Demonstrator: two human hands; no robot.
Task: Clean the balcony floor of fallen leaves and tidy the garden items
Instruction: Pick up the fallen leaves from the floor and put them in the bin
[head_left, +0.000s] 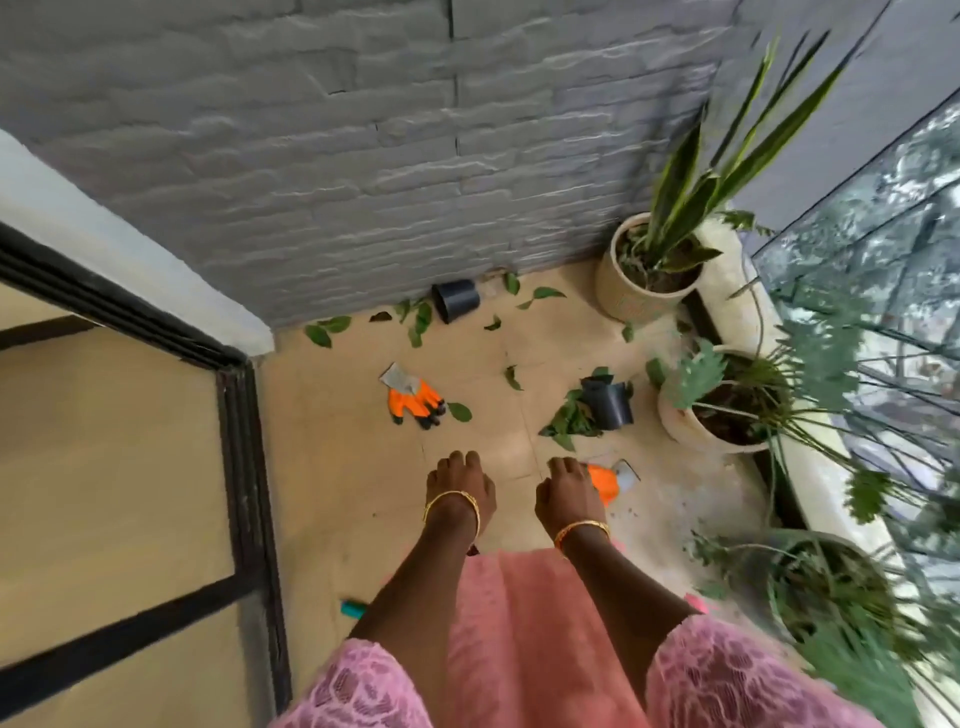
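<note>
Green leaves (422, 315) dot the beige floor (483, 364). The glove (413, 397) is orange (black fingertips, grey cuff); the toppled pot (456, 300) is black.

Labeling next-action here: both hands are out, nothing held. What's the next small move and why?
Probably lower the right hand onto the orange glove just beyond it: it is the nearest loose item, both hands hold nothing, and gloves would suit gathering the scattered leaves.

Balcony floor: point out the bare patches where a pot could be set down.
Bare tile lies between the orange glove and the door frame, and just ahead of both hands. Crowded: leaves along the grey wall by the tipped black pot, and beside the planters at right.
</note>
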